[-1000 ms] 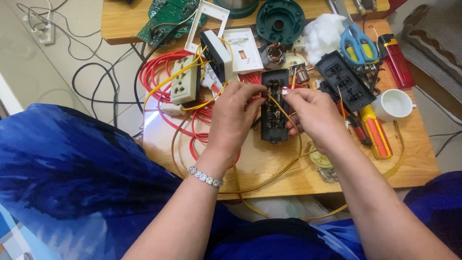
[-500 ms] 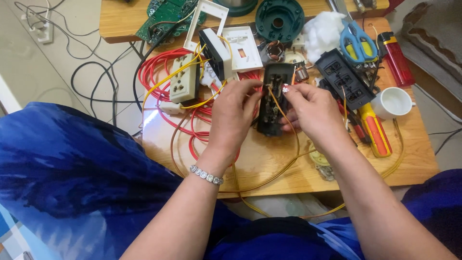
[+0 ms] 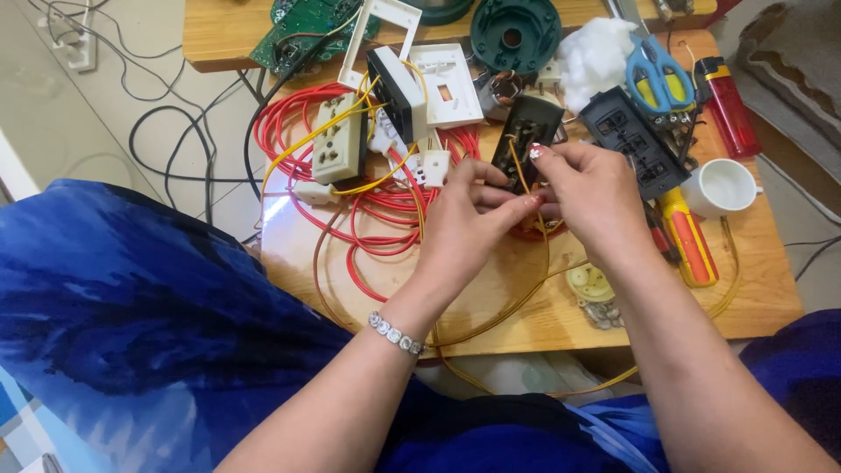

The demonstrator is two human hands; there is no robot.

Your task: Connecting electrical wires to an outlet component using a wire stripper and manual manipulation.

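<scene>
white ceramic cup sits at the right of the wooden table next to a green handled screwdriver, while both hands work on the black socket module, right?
Not quite. The head view shows the white ceramic cup beside a yellow and orange handled screwdriver, not a green one. The rest holds: the left hand and right hand both work on the black socket module on the wooden table.

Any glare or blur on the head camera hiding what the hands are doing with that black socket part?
Head view: sharp, evenly daylit, no motion blur on the left hand or right hand; one glare patch on the table left of the red wire; the black socket part is lit but half-covered by the fingers.
</scene>
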